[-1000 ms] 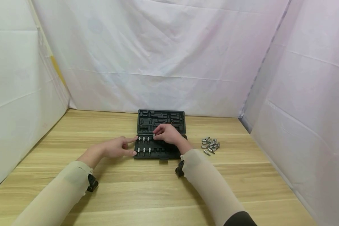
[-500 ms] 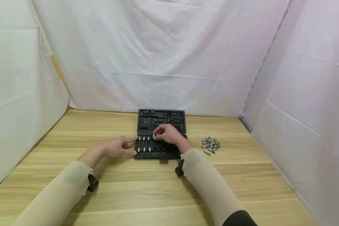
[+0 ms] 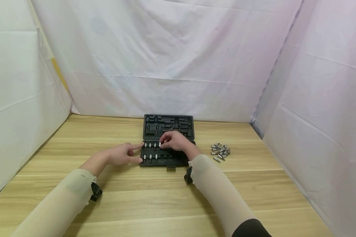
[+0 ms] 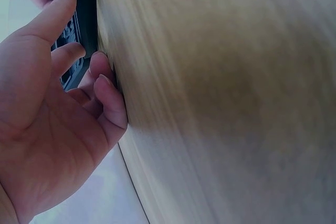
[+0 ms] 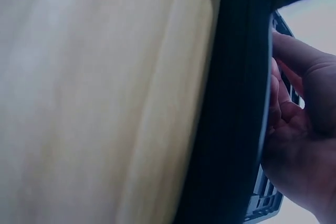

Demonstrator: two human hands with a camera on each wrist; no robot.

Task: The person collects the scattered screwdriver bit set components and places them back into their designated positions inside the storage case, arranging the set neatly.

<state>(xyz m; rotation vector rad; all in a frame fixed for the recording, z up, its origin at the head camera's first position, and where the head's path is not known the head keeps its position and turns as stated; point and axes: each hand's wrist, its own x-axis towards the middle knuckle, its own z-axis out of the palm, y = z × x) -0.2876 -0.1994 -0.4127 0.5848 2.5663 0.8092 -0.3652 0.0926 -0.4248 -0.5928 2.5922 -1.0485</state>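
A black tool case point(image 3: 178, 162) lies open on the table, its moulded lid point(image 3: 168, 121) folded back behind it. My right hand point(image 3: 175, 141) reaches over the case and pinches a small silver bit socket point(image 3: 160, 144) between thumb and fingertips, at the fourth place of the back row. To its left in that row sit three bit sockets point(image 3: 150, 145), and three more point(image 3: 150, 158) fill the front row's left end. My left hand point(image 3: 121, 154) touches the case's left edge with extended thumb and index finger. In the left wrist view, its other fingers curl loosely beside the case point(image 4: 85, 14).
A loose pile of silver bit sockets point(image 3: 221, 151) lies on the wooden table point(image 3: 142, 197) to the right of the case. White sheets point(image 3: 166, 59) hang behind and on both sides. A black latch point(image 3: 171, 167) juts from the case's front edge.
The bit socket in my right fingers has come down slightly toward the case, the hand tipping a little lower. My left hand stays at the case's left edge.
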